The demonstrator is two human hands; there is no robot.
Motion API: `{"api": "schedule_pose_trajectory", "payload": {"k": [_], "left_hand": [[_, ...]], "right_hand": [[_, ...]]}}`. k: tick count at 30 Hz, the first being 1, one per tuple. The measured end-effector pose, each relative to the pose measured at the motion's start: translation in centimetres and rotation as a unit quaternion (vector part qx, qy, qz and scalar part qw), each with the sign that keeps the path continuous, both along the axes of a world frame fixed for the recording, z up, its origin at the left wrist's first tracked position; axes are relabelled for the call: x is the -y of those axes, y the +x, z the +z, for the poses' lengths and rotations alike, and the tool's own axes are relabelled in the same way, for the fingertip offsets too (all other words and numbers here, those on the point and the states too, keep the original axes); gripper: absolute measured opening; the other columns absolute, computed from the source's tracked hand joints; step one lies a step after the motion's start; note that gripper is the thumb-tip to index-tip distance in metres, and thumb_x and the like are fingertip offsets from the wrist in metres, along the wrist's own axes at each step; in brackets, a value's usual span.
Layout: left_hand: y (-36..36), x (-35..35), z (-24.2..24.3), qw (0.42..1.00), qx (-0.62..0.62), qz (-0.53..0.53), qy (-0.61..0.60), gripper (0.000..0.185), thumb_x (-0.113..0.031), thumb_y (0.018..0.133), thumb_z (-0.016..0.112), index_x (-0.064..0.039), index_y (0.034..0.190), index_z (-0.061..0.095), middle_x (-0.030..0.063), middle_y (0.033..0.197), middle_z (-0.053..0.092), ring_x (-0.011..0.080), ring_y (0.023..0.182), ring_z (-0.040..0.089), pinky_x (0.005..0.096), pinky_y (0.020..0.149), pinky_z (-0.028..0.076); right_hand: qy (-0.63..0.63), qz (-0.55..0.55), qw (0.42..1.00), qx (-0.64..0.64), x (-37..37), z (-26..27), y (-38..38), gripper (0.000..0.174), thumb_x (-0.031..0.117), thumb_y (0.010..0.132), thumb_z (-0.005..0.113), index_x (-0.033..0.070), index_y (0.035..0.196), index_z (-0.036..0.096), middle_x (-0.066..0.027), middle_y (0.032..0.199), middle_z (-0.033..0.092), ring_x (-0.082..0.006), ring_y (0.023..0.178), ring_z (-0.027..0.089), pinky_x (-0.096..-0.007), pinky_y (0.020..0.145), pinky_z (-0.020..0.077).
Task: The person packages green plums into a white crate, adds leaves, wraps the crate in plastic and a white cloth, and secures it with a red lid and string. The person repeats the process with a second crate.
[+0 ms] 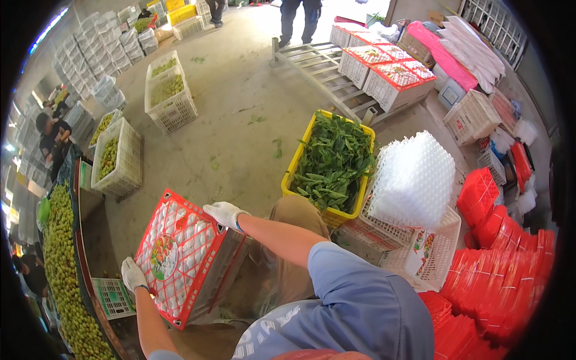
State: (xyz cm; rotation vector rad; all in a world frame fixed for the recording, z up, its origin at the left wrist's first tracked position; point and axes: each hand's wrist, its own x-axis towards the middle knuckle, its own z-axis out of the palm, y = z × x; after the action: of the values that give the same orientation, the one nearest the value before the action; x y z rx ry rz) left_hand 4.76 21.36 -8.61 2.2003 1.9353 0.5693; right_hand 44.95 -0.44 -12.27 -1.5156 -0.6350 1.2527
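A plastic crate (180, 256) with a red lattice lid is between my hands, in front of my legs. White padding shows through the lid, and a round printed label sits on it. My left hand (133, 274), in a white knit glove, grips the crate's left edge. At the corner of the lid on the far right side, my right hand (225, 213) holds on, gloved the same way. Whether the crate's base rests on the floor is hidden.
A sorting table (63, 252) heaped with green fruit runs along the left. A yellow crate (288, 186) of green leaves stands ahead, beside white foam netting (411, 180). Red lids (490, 279) pile at right. Lidded crates (396, 85) sit on a metal rack (310, 63). People are nearby.
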Motion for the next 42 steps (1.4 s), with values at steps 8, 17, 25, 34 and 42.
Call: {"api": "schedule_pose_trajectory", "payload": {"k": [8, 17, 25, 34, 42], "left_hand": [[1.0, 1.2, 1.2, 0.998, -0.044, 0.046, -0.027, 0.051, -0.043, 0.106, 0.042, -0.004, 0.117, 0.073, 0.0177, 0.125, 0.073, 0.0392, 0.116, 0.067, 0.0497, 0.099, 0.051], [0.6, 1.1, 0.7, 0.997, -0.068, 0.036, -0.003, 0.049, -0.041, 0.106, 0.043, -0.004, 0.116, 0.074, 0.0195, 0.124, 0.073, 0.04, 0.116, 0.067, 0.0499, 0.099, 0.05], [1.4, 2.0, 1.3, 0.998, -0.033, 0.062, 0.001, 0.046, -0.04, 0.105, 0.045, -0.005, 0.112, 0.075, 0.0189, 0.119, 0.074, 0.04, 0.111, 0.068, 0.0497, 0.097, 0.051], [1.3, 2.1, 1.3, 0.997, -0.02, 0.067, 0.016, 0.044, -0.04, 0.105, 0.048, -0.007, 0.113, 0.075, 0.0174, 0.116, 0.075, 0.0388, 0.111, 0.069, 0.0488, 0.097, 0.052], [0.8, 1.3, 0.6, 0.997, -0.043, 0.068, -0.002, 0.045, -0.041, 0.105, 0.047, -0.008, 0.114, 0.076, 0.0168, 0.121, 0.075, 0.0384, 0.114, 0.069, 0.0486, 0.099, 0.052]], "right_hand": [[-0.003, -0.003, 0.996, 0.084, -0.4, -0.7, 0.2, 0.053, 0.043, 0.103, 0.053, -0.004, 0.114, 0.076, -0.0185, 0.103, 0.078, -0.0275, 0.09, 0.074, -0.0428, 0.082, 0.0565], [-0.014, -0.002, 0.999, 0.034, -0.5, -1.5, 0.1, 0.05, 0.04, 0.104, 0.052, -0.003, 0.108, 0.076, -0.0141, 0.088, 0.079, -0.0262, 0.076, 0.074, -0.041, 0.072, 0.0553], [-0.034, 0.018, 0.998, 0.054, 0.1, -0.1, 0.7, 0.045, 0.035, 0.105, 0.052, 0.0, 0.115, 0.076, -0.0134, 0.108, 0.078, -0.0228, 0.089, 0.074, -0.0381, 0.081, 0.0571], [-0.05, 0.05, 0.997, 0.041, -0.3, -1.0, 0.9, 0.041, 0.03, 0.107, 0.049, 0.005, 0.127, 0.074, -0.0129, 0.127, 0.074, -0.023, 0.112, 0.071, -0.0373, 0.099, 0.0541], [-0.045, 0.042, 0.996, 0.07, -0.8, -3.3, 1.2, 0.034, 0.024, 0.105, 0.052, 0.008, 0.125, 0.075, -0.0161, 0.123, 0.075, -0.0281, 0.106, 0.075, -0.0392, 0.09, 0.0592]]}}
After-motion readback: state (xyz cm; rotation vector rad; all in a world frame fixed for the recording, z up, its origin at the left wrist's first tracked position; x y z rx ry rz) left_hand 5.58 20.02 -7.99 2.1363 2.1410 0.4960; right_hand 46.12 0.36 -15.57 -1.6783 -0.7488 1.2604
